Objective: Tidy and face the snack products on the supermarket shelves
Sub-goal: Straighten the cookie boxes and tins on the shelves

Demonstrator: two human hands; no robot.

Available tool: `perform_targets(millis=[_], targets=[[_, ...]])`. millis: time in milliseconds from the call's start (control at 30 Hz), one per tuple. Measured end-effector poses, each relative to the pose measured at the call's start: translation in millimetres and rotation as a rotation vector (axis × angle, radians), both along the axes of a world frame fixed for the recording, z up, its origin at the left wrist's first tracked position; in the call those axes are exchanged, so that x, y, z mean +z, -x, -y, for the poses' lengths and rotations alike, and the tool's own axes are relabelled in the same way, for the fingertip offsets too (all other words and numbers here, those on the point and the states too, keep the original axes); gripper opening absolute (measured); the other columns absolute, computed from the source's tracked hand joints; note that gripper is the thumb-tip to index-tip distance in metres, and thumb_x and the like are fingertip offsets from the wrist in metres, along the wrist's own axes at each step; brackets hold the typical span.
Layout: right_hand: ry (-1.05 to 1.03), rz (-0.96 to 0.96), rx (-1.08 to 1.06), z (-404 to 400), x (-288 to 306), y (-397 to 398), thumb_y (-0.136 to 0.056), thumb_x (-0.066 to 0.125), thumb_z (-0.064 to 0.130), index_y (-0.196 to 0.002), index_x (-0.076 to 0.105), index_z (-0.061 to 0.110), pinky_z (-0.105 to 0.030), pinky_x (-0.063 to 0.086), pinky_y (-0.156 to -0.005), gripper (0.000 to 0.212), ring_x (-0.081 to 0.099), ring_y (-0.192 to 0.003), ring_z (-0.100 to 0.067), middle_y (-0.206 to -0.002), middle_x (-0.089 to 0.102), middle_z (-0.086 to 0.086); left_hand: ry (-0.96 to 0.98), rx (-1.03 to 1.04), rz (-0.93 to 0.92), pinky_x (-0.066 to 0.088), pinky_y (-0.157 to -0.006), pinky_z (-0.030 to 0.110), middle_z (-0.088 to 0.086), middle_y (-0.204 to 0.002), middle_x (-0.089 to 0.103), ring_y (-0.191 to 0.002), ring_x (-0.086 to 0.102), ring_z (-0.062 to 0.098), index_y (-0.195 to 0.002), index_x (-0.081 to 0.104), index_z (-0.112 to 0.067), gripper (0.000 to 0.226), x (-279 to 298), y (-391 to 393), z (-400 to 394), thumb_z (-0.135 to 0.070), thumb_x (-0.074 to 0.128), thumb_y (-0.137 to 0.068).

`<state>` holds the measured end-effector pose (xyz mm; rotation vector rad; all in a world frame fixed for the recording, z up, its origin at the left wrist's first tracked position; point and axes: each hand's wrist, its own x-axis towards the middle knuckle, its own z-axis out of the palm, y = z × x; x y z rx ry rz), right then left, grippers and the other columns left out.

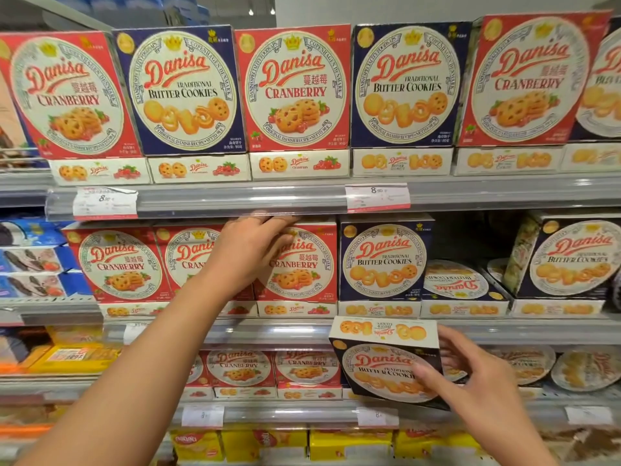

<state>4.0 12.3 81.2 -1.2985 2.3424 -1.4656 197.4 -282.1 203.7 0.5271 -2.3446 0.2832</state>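
Red Danisa cranberry boxes and blue Danisa butter cookie boxes fill three shelves. My left hand reaches onto the middle shelf, fingers spread across the top of a red cranberry box. My right hand holds a blue butter cookie box in front of the shelf edge, below the middle shelf. On the middle shelf stands an upright blue butter cookie box; right of it a blue box lies flat with a dark gap above it.
A tilted blue butter cookie box leans at the middle shelf's right end. The top shelf holds alternating red and blue boxes. Price rails front each shelf. Yellow packs lie at the bottom, other biscuit packs at left.
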Motion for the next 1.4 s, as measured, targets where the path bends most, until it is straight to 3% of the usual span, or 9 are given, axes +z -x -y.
perform_targets(millis=[300,533,700,800,933,1000,1167,1233,1400], targets=[[0.049,0.014,0.014,1.9,-1.9,-0.4,-0.061,0.077,0.064,-0.108,0.057,0.068,-0.027,0.052,-0.088,0.051,0.063,-0.098,0.013,-0.105,0.065,0.042,0.129,0.146,0.086,0.049,-0.095,0.052,0.009,-0.119,0.070,-0.105,0.067,0.034,-0.133,0.057,-0.019,0.059,-11.5,3.3,-7.4,-0.057,0.062,-0.089],[0.087,-0.006,0.026,-2.4,-1.3,1.4,-0.063,0.077,0.063,-0.111,0.051,0.074,-0.018,0.047,-0.084,0.055,0.060,-0.101,0.017,-0.107,0.063,0.045,0.180,0.153,0.068,0.051,-0.092,0.051,0.010,-0.117,0.070,-0.102,0.068,0.034,-0.131,0.057,-0.017,0.058,-11.8,5.1,-8.3,-0.057,0.058,-0.088],[0.107,0.028,0.036,-6.1,-6.3,6.0,-0.063,0.078,0.060,-0.111,0.058,0.064,-0.021,0.050,-0.086,0.052,0.064,-0.100,0.010,-0.108,0.067,0.038,0.217,0.126,0.019,0.049,-0.095,0.051,0.010,-0.122,0.067,-0.108,0.064,0.035,-0.137,0.051,-0.017,0.062,-15.8,5.7,-10.6,-0.056,0.061,-0.089],[0.150,0.061,0.029,-12.3,-3.5,8.9,-0.062,0.078,0.059,-0.114,0.062,0.053,-0.011,0.052,-0.082,0.054,0.067,-0.098,0.006,-0.106,0.070,0.032,0.250,0.078,-0.006,0.044,-0.102,0.053,0.013,-0.132,0.060,-0.117,0.058,0.035,-0.144,0.047,-0.014,0.063,-21.9,3.9,-14.3,-0.052,0.056,-0.094],[0.217,0.150,0.057,-30.5,3.0,26.1,-0.066,0.082,0.046,-0.112,0.065,0.052,-0.012,0.053,-0.085,0.050,0.069,-0.102,0.001,-0.111,0.073,0.023,0.299,-0.105,-0.078,0.039,-0.111,0.051,0.014,-0.137,0.060,-0.124,0.056,0.034,-0.134,0.060,-0.007,0.045,-34.4,5.6,-41.8,-0.037,0.055,-0.101],[0.250,0.200,0.077,-40.2,4.4,35.0,-0.068,0.083,0.038,-0.116,0.066,0.048,-0.020,0.056,-0.088,0.053,0.070,-0.105,-0.003,-0.114,0.073,0.017,0.156,-0.252,-0.117,0.045,-0.105,0.046,0.007,-0.127,0.066,-0.116,0.061,0.026,-0.126,0.067,-0.011,0.040,-45.8,12.5,-69.7,-0.039,0.056,-0.100],[0.382,0.293,0.131,-54.9,11.0,42.2,-0.071,0.083,0.028,-0.120,0.068,0.042,-0.017,0.057,-0.079,0.054,0.072,-0.103,-0.012,-0.114,0.076,0.004,-0.694,-0.445,-0.104,0.044,-0.093,0.009,-0.034,-0.122,0.062,-0.116,0.056,-0.010,-0.136,0.048,-0.055,0.065,-78.1,37.2,-141.2,-0.073,0.064,-0.076],[0.421,0.312,0.152,-59.9,13.6,43.5,-0.071,0.083,0.030,-0.121,0.068,0.044,-0.018,0.057,-0.081,0.054,0.072,-0.106,-0.014,-0.116,0.075,0.002,-0.849,-0.512,-0.122,0.049,-0.090,0.013,-0.036,-0.118,0.063,-0.110,0.061,-0.009,-0.128,0.048,-0.063,0.063,-91.5,48.7,-154.8,-0.066,0.073,-0.070],[0.352,0.125,0.064,-73.4,23.0,48.4,-0.076,0.083,0.038,-0.134,0.054,0.049,-0.019,0.055,-0.089,0.066,0.063,-0.120,-0.006,-0.132,0.066,0.015,-0.983,-0.512,-0.180,0.056,-0.091,0.035,-0.024,-0.112,0.071,-0.103,0.067,-0.002,-0.120,0.063,-0.042,0.051,-104.0,67.7,-174.7,-0.058,0.074,-0.073]])
